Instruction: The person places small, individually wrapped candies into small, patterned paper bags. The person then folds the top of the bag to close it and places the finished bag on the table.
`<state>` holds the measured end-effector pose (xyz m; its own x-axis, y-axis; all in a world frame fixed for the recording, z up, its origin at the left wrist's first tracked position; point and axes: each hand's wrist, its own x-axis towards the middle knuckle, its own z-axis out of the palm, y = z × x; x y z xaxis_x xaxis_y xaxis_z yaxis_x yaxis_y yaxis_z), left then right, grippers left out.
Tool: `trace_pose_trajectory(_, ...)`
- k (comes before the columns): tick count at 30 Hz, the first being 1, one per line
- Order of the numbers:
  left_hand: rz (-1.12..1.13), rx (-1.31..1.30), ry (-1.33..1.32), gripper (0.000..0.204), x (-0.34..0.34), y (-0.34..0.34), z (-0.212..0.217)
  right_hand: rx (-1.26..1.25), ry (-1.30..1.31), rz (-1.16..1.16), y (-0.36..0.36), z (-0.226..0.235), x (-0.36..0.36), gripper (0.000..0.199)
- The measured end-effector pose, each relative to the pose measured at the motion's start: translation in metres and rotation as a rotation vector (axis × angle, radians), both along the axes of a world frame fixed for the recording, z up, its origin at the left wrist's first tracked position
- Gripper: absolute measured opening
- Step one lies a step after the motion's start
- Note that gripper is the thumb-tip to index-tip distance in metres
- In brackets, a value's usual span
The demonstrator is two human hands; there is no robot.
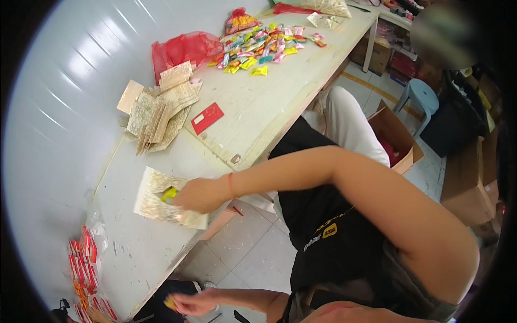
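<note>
My right hand, with a red string at the wrist, reaches across my body to the white table. It pinches a small yellow-green wrapped candy over a cream patterned flat paper box lying at the table's near edge. My left hand is low, below the table edge near the floor, with its fingers closed on a small yellow candy. My black apron and white trousers fill the middle.
A heap of colourful wrapped candies, a red mesh bag, a stack of cream patterned flat boxes and a red card lie farther along. Red packets sit at the near end. Cardboard boxes and a blue stool stand on the floor.
</note>
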<state>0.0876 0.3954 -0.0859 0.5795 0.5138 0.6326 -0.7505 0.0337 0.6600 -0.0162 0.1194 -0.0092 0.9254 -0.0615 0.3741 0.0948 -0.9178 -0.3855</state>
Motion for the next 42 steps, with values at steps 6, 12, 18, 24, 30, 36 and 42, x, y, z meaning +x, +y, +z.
trace_pose_trajectory(6,-1.092,0.770,-0.315,0.013,-0.085,-0.176,0.094,-0.172,0.125,0.171,-0.063,0.042,-0.128,0.014)
trace_pose_trajectory(12,-1.304,1.105,-0.506,0.010,-0.125,-0.278,0.132,-0.259,0.107,0.014,-0.109,0.068,-0.203,0.012)
trace_pose_trajectory(18,-1.363,1.233,-0.550,0.011,-0.131,-0.354,0.135,-0.200,-0.019,-0.119,-0.153,0.056,-0.233,0.008)
trace_pose_trajectory(24,-1.326,1.142,-0.568,0.014,-0.126,-0.384,0.126,-0.232,-0.095,-0.087,-0.206,0.066,-0.234,0.007)
trace_pose_trajectory(30,-1.282,1.304,-0.498,0.032,-0.136,-0.408,0.137,-0.341,-0.183,-0.031,-0.244,0.048,-0.225,0.009)
trace_pose_trajectory(36,-1.117,1.359,-0.740,0.049,-0.149,-0.418,0.137,-0.323,-0.195,-0.043,-0.270,0.049,-0.234,0.014)
trace_pose_trajectory(42,-1.099,1.198,-0.561,0.052,-0.148,-0.427,0.100,-0.352,-0.215,-0.056,-0.283,0.058,-0.238,0.014)
